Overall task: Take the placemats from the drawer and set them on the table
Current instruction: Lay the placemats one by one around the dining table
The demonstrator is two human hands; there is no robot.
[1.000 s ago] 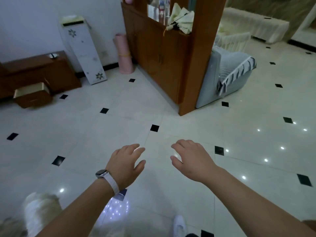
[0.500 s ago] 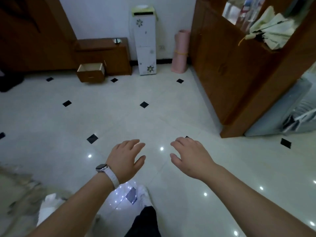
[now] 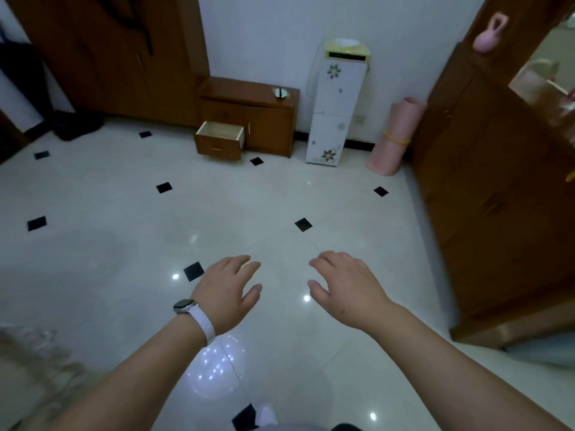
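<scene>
Swinging round from the sofa side of the room, the person's view now squares up on the far wall, and the low wooden cabinet that sat off to the left a moment ago stands almost straight ahead of the fingers; both hands have kept their pose through the turn. Its drawer hangs pulled out at the lower left corner, well beyond the fingertips, its pale inside showing; whether placemats lie in it I cannot tell from this distance. No table shows anywhere.

Left hand, with a white-strapped watch at the wrist, floats palm down over the tiled floor, fingers loosely spread and slightly curled, holding nothing; right hand mirrors it just beside, likewise splayed and empty. Beyond the right fingers stand a white flowered water dispenser and a rolled pink mat leaning by the wall; further right a tall wooden divider runs alongside.

By my judgement this is the approach step; nothing is fetched yet. Next comes crossing the open floor, crouching low to the drawer, and reaching both hands inside.
</scene>
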